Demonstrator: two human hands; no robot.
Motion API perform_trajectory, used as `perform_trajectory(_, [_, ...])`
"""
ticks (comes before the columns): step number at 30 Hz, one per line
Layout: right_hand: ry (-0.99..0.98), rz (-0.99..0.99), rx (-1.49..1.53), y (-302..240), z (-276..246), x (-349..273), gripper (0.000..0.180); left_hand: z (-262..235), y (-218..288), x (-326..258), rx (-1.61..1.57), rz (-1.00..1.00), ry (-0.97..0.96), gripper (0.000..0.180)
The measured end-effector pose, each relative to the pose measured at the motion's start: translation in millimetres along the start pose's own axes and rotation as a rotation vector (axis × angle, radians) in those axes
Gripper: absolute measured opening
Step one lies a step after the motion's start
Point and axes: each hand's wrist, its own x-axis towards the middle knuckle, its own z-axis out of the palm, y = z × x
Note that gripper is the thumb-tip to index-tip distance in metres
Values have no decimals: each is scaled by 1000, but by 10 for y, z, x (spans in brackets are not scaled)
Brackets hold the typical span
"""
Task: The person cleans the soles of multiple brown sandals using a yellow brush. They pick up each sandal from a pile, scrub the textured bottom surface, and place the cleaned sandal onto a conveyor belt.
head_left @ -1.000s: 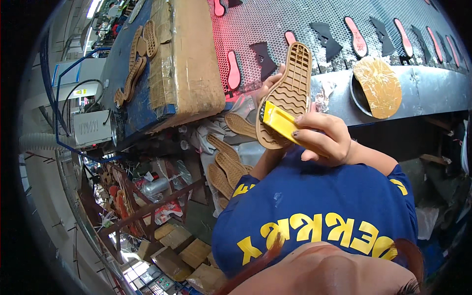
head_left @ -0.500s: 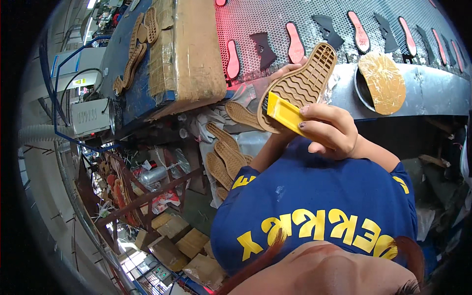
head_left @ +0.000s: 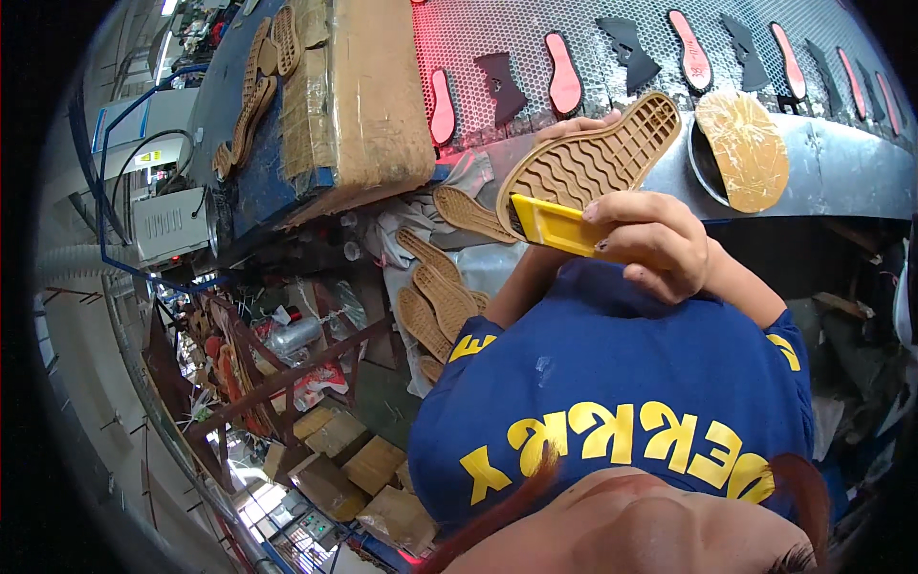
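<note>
My left hand (head_left: 577,128) grips a brown shoe sole (head_left: 598,163) from behind, and only some of its fingers show above the far edge. The sole is tilted with its wavy, gridded side facing up. In my right hand (head_left: 662,241) is a yellow-handled brush (head_left: 559,227), pinched between thumb and fingers. The brush lies against the near left end of the sole, where its dark bristles are mostly hidden. Just left of the held sole, another brown sole (head_left: 469,212) rests on a grey cloth-like covering.
More soles (head_left: 442,298) lie below left. A mesh conveyor (head_left: 583,24) carries pink insoles (head_left: 564,77) and black cut pieces (head_left: 626,53). On its metal edge sits a round container (head_left: 705,172) partly covered by a tan board (head_left: 744,151). A taped cardboard piece (head_left: 382,105) stands left.
The held sole has turned clockwise, its gridded end swinging right and down. The brush has shifted slightly toward me along the sole's left end, and its bristles show less.
</note>
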Motion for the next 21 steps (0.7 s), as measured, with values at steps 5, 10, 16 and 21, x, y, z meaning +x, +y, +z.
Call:
perform_trajectory(5, [14, 112, 73, -3, -167, -107, 17, 0, 17, -58, 175, 48, -115, 84])
perform_trajectory(10, [456, 255, 217, 54, -149, -220, 15, -107, 102, -23, 653, 303, -313, 92])
perform_trajectory(16, [745, 545, 345, 248, -124, -140, 27, -512, 225, 266, 161, 218, -161, 72])
perform_trajectory(21, [538, 394, 212, 458, -64, -39, 30, -632, 429, 332, -32, 25, -224, 84])
